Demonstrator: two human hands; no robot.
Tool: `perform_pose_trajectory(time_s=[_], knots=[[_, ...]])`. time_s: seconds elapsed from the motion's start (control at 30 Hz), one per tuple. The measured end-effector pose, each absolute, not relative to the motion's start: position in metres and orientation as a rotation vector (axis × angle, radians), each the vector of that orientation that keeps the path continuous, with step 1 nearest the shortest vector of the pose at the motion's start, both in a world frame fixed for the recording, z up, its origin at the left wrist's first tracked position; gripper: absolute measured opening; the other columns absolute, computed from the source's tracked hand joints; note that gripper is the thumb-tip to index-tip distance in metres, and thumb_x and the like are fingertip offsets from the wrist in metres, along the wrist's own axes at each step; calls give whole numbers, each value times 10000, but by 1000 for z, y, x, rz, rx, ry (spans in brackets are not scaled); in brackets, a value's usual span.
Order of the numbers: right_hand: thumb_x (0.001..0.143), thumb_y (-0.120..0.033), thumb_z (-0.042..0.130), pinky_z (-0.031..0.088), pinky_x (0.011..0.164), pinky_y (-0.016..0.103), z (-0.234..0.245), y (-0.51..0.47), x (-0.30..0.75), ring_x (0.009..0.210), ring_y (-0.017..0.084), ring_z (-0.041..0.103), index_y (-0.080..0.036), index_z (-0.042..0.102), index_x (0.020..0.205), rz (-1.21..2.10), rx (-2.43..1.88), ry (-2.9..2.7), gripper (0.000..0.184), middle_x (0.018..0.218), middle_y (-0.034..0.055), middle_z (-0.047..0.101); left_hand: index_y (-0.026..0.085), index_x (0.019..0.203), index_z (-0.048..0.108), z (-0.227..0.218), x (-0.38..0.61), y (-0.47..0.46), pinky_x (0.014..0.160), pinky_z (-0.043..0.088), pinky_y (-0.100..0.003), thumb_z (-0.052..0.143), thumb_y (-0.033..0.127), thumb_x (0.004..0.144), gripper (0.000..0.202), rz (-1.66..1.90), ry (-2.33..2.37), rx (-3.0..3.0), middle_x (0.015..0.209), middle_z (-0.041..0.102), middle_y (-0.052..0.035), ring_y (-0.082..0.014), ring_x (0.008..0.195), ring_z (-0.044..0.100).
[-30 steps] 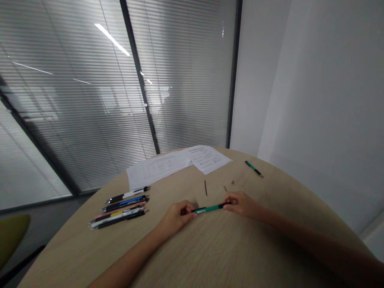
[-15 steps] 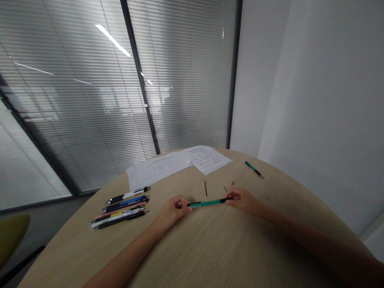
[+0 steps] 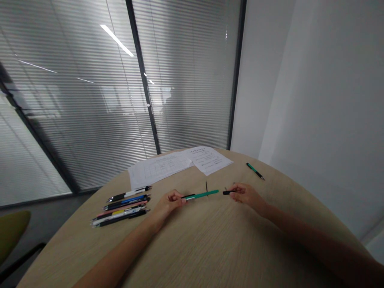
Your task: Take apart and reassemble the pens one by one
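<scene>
Two pieces are being held apart just above the table (image 3: 210,248): the green barrel (image 3: 201,195) is being pinched in the left hand (image 3: 169,200) and the black tip piece (image 3: 227,192) in the right hand (image 3: 246,194). A steady, in-line grip is seemingly being called for.

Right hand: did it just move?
Yes. The right hand drew right, away from the thin rod, pulling a black end piece off the held green pen.

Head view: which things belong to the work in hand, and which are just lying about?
In hand: left hand gripping green pen barrel; right hand pinching black end piece, apart from the barrel.
Lying about: row of pens; printed sheets; second green pen; thin dark rod, untouched.
</scene>
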State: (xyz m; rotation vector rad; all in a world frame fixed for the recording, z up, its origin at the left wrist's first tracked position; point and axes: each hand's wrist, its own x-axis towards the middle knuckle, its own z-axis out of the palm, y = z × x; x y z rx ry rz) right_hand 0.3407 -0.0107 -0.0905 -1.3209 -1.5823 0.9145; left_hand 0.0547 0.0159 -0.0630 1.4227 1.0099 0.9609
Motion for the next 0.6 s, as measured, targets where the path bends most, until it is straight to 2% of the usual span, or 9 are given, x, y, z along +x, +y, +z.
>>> perform_pose_trajectory(time_s=[0.13, 0.33, 0.47, 0.6], knots=[[645, -368, 548, 337, 429, 215, -92, -2, 351, 452, 94, 453, -153, 574, 810, 808, -1383, -1537, 273, 556, -7, 544, 141, 575, 559, -66, 42, 30, 452, 286, -168, 714, 286, 507, 223, 1095, 990, 1231, 527, 535, 40, -60, 463, 410], [688, -253, 541, 428, 592, 244, -100, -1, 335, 662, 129, 566, -180, 560, 931, 680, -1373, -1734, 254, 769, 28, 621, 138, 542, 538, -71, 39, 36, 464, 327, -160, 707, 282, 502, 225, 1188, 945, 1111, 537, 539, 35, -51, 465, 423], [685, -215, 568, 427, 573, 226, -97, -3, 306, 645, 123, 577, -180, 579, 798, 651, -1452, -1783, 119, 718, 20, 633, 134, 552, 549, -72, 42, 34, 471, 342, -159, 710, 254, 491, 209, 1226, 940, 1084, 546, 543, 33, -49, 470, 433], [696, -247, 586, 388, 541, 208, -90, -2, 275, 629, 119, 577, -201, 590, 758, 436, -1525, -1856, 77, 691, 3, 640, 134, 578, 561, -73, 41, 35, 449, 338, -165, 706, 250, 497, 203, 1230, 940, 1069, 538, 542, 33, -52, 451, 428]])
